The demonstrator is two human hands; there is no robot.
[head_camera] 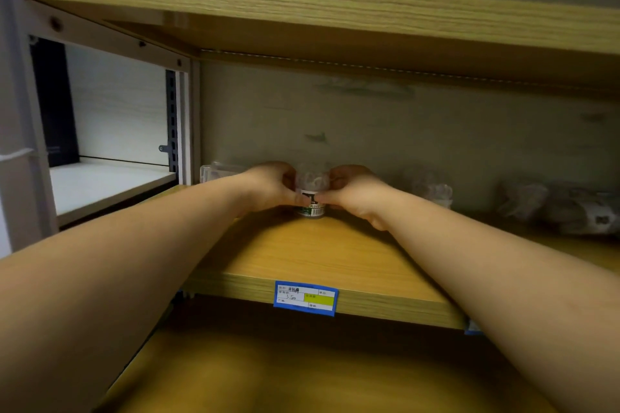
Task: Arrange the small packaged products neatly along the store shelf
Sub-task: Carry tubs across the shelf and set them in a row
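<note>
At frame centre, the left hand (271, 185) and right hand (352, 193) pinch a clear floss tub (310, 193) between them. Best set it square, label forward, level with the packets (432, 189) at right.

Front of shelf (302, 255) bare, clear approach. Back row crowded: jar (310, 191), clear packs (432, 189), bags (563, 208) right.

Dim, warm light falls from in front onto the wooden shelf (302, 255), leaving its back wall (402, 131) in murky grey-green shadow, while a paler, brighter bay (117, 131) glows at the left. Wide-angle distortion bows the upper shelf board (302, 7) and stretches the forearms at the lower corners. Packages at far right (567, 208) sit soft and smeared; the blue price label (305, 298) reads fairly sharp.
</note>
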